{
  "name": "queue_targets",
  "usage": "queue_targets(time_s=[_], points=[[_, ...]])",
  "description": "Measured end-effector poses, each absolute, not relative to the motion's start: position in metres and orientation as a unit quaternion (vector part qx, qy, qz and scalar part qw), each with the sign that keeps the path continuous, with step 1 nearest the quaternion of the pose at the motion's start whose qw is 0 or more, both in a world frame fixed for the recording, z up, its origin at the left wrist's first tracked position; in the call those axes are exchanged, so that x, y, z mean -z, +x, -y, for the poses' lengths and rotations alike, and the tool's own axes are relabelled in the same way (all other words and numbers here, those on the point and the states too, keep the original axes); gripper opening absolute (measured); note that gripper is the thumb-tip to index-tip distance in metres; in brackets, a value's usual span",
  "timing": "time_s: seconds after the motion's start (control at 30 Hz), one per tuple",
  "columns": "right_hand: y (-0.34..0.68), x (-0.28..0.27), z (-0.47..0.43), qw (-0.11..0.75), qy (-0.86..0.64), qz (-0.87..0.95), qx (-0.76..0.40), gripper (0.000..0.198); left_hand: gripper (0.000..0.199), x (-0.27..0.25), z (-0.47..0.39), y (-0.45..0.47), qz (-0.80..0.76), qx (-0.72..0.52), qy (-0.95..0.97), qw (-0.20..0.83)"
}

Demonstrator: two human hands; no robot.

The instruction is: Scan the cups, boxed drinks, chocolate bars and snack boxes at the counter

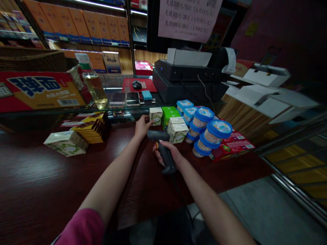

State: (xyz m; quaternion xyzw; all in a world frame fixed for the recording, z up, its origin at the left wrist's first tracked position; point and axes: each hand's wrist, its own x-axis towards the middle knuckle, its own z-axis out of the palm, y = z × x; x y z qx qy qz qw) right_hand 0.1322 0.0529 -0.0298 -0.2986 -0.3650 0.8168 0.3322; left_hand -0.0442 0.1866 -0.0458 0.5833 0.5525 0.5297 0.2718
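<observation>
My right hand (175, 152) is wrapped round the grip of a dark barcode scanner (166, 156), its head turned to the left. My left hand (142, 127) has its fingers closed at the left edge of a small white-and-green carton (156, 115), which stands on the brown counter. Close by are green packs (170, 113) and more white-and-green cartons (177, 130). Stacked tubs with blue lids (203, 114) stand to the right of them. Further left, another pale carton (66, 143) lies beside a pile of yellow-and-brown packets (90, 127).
A bottle of yellowish liquid (94, 85) and a noodle carton (46, 90) stand at the back left. Phones (133, 98) and a mouse (137, 84) lie behind the counter. A black cash drawer (184, 86) sits behind the tubs. Red boxes (235, 144) lie at right. The scanner cable hangs down.
</observation>
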Motion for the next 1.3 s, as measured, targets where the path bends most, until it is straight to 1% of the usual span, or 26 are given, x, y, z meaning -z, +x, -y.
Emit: queue_targets(time_s=[0.1, 0.23, 0.33, 0.4, 0.47, 0.63, 0.7, 0.77, 0.83, 0.87, 0.9, 0.97, 1.03, 1.07, 1.17, 1.3], points=[[0.132, 0.030, -0.054, 0.337, -0.287, 0.373, -0.816, 0.045, 0.027, 0.049, -0.192, -0.045, -0.571, -0.508, 0.595, 0.250], [0.134, 0.028, -0.056, 0.334, -0.288, 0.368, -0.819, 0.042, 0.031, 0.048, -0.190, -0.041, -0.591, -0.493, 0.598, 0.224], [0.135, 0.027, -0.054, 0.337, -0.295, 0.364, -0.817, 0.040, 0.041, 0.045, -0.170, -0.044, -0.572, -0.512, 0.602, 0.220], [0.137, 0.027, -0.051, 0.349, -0.295, 0.367, -0.810, 0.039, 0.042, 0.043, -0.142, -0.054, -0.545, -0.527, 0.619, 0.205], [0.139, 0.026, -0.047, 0.358, -0.291, 0.374, -0.804, 0.040, 0.041, 0.041, -0.102, -0.075, -0.516, -0.513, 0.669, 0.149], [0.136, 0.021, -0.038, 0.338, -0.282, 0.400, -0.804, 0.040, 0.046, 0.025, 0.005, -0.163, -0.474, -0.415, 0.774, -0.065], [0.127, 0.018, -0.035, 0.323, -0.269, 0.414, -0.807, 0.039, 0.048, 0.020, 0.030, -0.204, -0.502, -0.428, 0.740, -0.130], [0.113, 0.014, -0.031, 0.313, -0.257, 0.423, -0.811, 0.037, 0.057, 0.020, 0.042, -0.241, -0.566, -0.486, 0.642, -0.175], [0.094, 0.010, -0.027, 0.303, -0.250, 0.427, -0.814, 0.034, 0.073, 0.023, 0.042, -0.269, -0.613, -0.549, 0.546, -0.158], [0.084, 0.008, -0.024, 0.296, -0.249, 0.429, -0.816, 0.033, 0.076, 0.026, 0.039, -0.278, -0.626, -0.582, 0.504, -0.128], [0.073, 0.006, -0.022, 0.289, -0.251, 0.431, -0.817, 0.033, 0.076, 0.029, 0.035, -0.285, -0.636, -0.605, 0.472, -0.079], [0.051, 0.002, -0.017, 0.275, -0.259, 0.435, -0.817, 0.034, 0.063, 0.034, 0.027, -0.292, -0.647, -0.624, 0.436, 0.041], [0.033, 0.000, -0.014, 0.259, -0.263, 0.436, -0.821, 0.035, 0.053, 0.038, 0.021, -0.294, -0.650, -0.609, 0.438, 0.117], [0.026, 0.000, -0.014, 0.251, -0.264, 0.436, -0.823, 0.036, 0.052, 0.039, 0.020, -0.295, -0.653, -0.598, 0.447, 0.126], [0.015, 0.000, -0.015, 0.231, -0.265, 0.435, -0.829, 0.036, 0.050, 0.039, 0.023, -0.298, -0.670, -0.566, 0.468, 0.107], [0.022, 0.001, -0.020, 0.230, -0.265, 0.435, -0.829, 0.037, 0.032, 0.031, 0.036, -0.299, -0.660, -0.513, 0.537, 0.116]])
